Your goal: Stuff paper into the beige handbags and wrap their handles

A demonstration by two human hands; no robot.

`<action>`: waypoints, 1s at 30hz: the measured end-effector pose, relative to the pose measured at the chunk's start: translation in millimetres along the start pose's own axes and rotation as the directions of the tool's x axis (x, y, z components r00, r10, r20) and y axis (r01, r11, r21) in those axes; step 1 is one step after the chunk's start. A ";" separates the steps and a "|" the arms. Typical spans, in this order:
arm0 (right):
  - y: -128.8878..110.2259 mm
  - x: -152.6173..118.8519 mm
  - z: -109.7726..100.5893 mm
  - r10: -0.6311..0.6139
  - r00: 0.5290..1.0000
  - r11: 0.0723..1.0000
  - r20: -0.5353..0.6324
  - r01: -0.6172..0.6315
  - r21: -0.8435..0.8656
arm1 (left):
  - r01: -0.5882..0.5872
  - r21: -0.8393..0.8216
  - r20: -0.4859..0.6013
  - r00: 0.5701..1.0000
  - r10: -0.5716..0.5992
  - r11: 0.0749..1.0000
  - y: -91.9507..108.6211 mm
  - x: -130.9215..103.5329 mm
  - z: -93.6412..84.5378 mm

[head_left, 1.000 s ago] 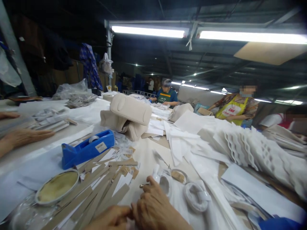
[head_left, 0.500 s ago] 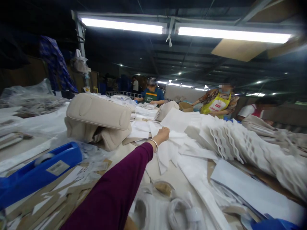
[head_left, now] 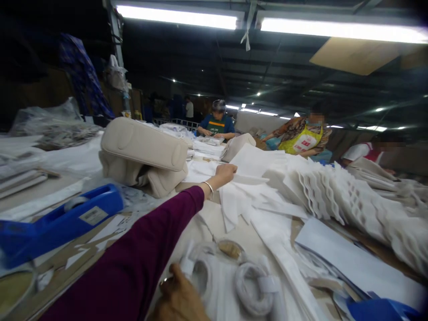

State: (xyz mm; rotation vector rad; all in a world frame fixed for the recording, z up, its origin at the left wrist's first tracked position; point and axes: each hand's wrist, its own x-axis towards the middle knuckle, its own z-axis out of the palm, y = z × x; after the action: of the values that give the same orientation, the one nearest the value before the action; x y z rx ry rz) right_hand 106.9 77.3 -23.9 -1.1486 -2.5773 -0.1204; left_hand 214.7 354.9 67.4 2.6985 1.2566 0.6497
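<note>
My left hand (head_left: 226, 174), in a purple sleeve with a bangle at the wrist, reaches far across the table. Its fingers are closed on a thin white sheet (head_left: 252, 179) among other loose white sheets. Low in the view my right hand (head_left: 182, 294) shows in part, with bent fingers and a ring. It is beside a pale bag (head_left: 222, 294) that has wrapped, looped handles (head_left: 254, 289); whether it grips the bag is hidden. Left of my outstretched hand, a beige handbag (head_left: 143, 142) lies tipped over with its base facing me.
A blue tape dispenser (head_left: 96, 207) sits at the left on cardboard scraps. Stacked wavy white foam sheets (head_left: 321, 191) run along the right, near a flat white board (head_left: 337, 249). Two aproned co-workers, one in green (head_left: 216, 127) and one in yellow (head_left: 304, 138), are across the table.
My left hand has closed on the white sheet and shifted slightly up in the view. My right hand has come into view at the bottom. The camera has tilted down a little.
</note>
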 end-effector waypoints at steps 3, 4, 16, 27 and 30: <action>-6.7 -8.7 -16.1 -0.036 0.999 0.999 0.023 0.035 0.023 | 0.045 -0.087 -0.042 0.998 -0.048 0.995 -20.5 -52.4 -49.4; -7.9 -11.9 -22.2 -0.041 0.999 0.999 0.033 0.040 0.020 | 0.050 -0.170 -0.043 0.997 -0.058 0.984 -29.4 -76.0 -64.8; -4.7 -12.8 -74.4 -0.097 0.995 0.984 -0.010 0.097 0.150 | 0.273 -0.948 0.168 0.865 -0.473 0.164 -45.2 -413.5 -145.0; 7.7 -22.7 -97.7 -0.084 0.995 0.957 -0.048 0.094 0.275 | 0.422 -0.906 0.396 0.828 -0.397 -0.024 -16.9 -444.7 -98.0; 6.9 -22.0 -100.6 -0.085 0.995 0.958 -0.047 0.095 0.271 | 0.389 -0.921 0.359 0.849 -0.388 0.001 -13.7 -438.8 -99.2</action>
State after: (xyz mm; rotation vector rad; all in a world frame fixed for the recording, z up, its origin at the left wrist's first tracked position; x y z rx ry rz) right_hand 151.1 45.9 63.9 -0.9207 -2.5166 0.1886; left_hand -86.3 26.1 5.3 1.0876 0.8925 0.9141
